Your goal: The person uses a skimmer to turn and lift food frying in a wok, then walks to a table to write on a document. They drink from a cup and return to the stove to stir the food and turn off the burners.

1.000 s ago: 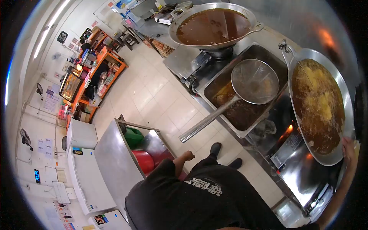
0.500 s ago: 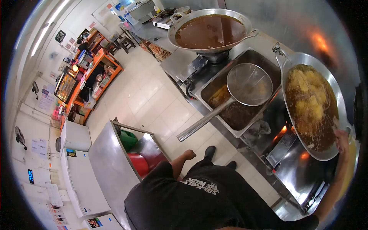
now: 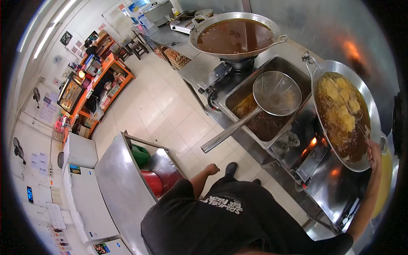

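Note:
My right hand (image 3: pixel 374 154) is closed around the end of a thin wire-like metal utensil (image 3: pixel 360 126), at the near rim of a large wok (image 3: pixel 372 98). The utensil reaches into bubbling brown oil among golden battered pieces (image 3: pixel 340 102); its exact shape is hard to make out. Down at my side hangs my left hand (image 3: pixel 211 169), fingers curled, with nothing visible in it. A round mesh strainer (image 3: pixel 278 93) with a long metal handle rests across a rectangular metal tray (image 3: pixel 264 146) of dark oil, left of the wok.
A second wok (image 3: pixel 275 27) of dark oil sits on a burner farther back. Flames (image 3: pixel 313 141) show under the frying wok, near a burner box (image 3: pixel 313 165). Behind my left side stands a steel table (image 3: pixel 121 170) with a red container (image 3: pixel 151 182) below. A person (image 3: pixel 91 49) is far off.
My right hand has shifted slightly up and left with the utensil. The foam around the pieces has thinned, so they show more clearly. My left hand stays low.

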